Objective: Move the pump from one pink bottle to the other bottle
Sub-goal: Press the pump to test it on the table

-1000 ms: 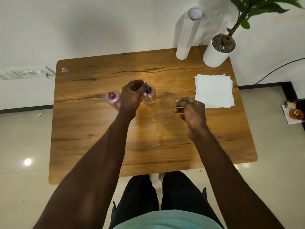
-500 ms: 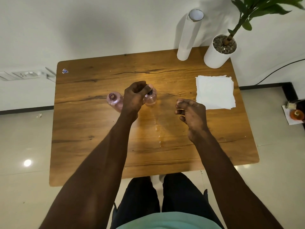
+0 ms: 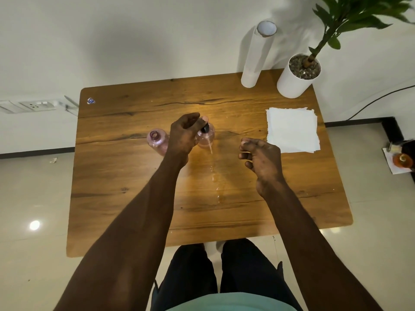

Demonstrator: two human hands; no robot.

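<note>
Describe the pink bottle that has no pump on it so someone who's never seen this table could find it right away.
Start at the wooden table and look to its middle, where two small pink bottles stand side by side. The open pink bottle is the one just left of the left hand. Unlike the other pink bottle, which carries the black pump, its round neck is bare.

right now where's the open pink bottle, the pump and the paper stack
open pink bottle (image 3: 155, 136), head view, on its open neck.
pump (image 3: 204, 128), head view, on its dark collar beside the left hand's fingers.
paper stack (image 3: 292, 129), head view, on the middle of the top sheet.
</note>
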